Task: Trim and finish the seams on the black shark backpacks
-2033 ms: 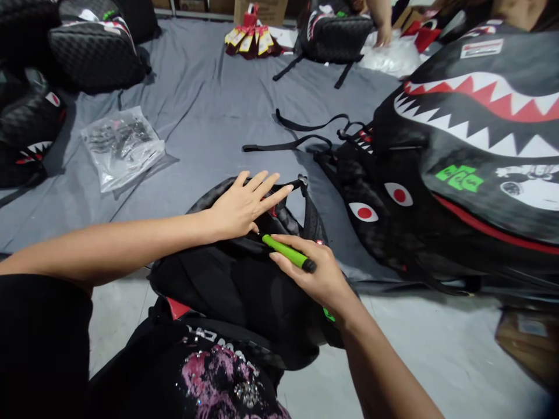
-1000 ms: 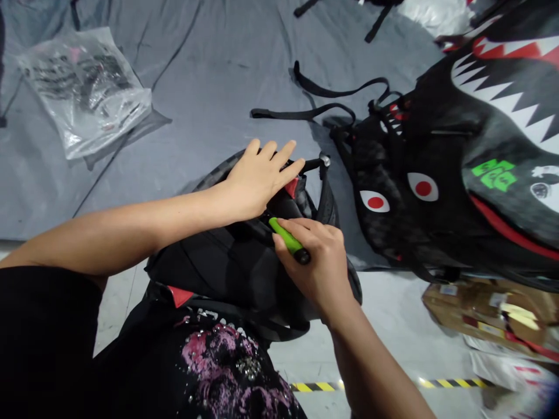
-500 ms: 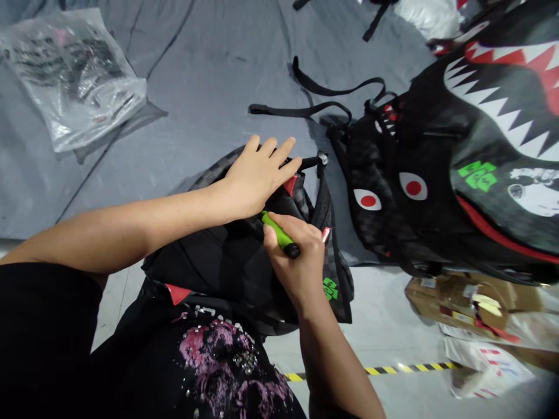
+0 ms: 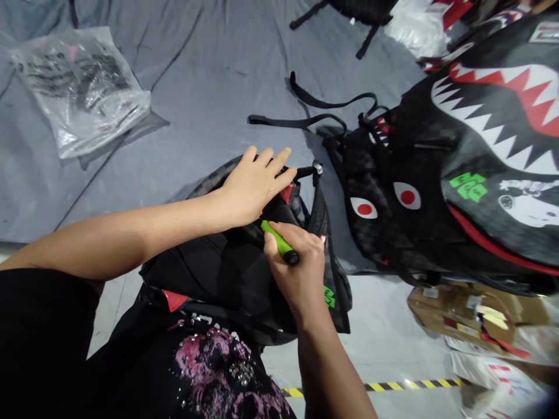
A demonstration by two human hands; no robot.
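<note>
A black checkered backpack lies at the table's near edge, against the wearer's front. My left hand rests on its upper part with the fingers spread, pressing on the fabric. In my right hand is a bright green, pen-like tool with a black butt end. Its front end points at the backpack's fabric just below my left palm; the very tip is too small to make out. A red patch shows beside my left fingers, and a green print sits near the backpack's lower right.
Further black backpacks with shark-teeth print are piled on the right, their straps trailing over the grey cloth. A clear plastic bag lies at the upper left. An opened cardboard box is on the floor at right.
The view has shifted slightly, so the table and backpacks sit a little lower in it. Both hands keep nearly the same place on the backpack, the green tool still held.
</note>
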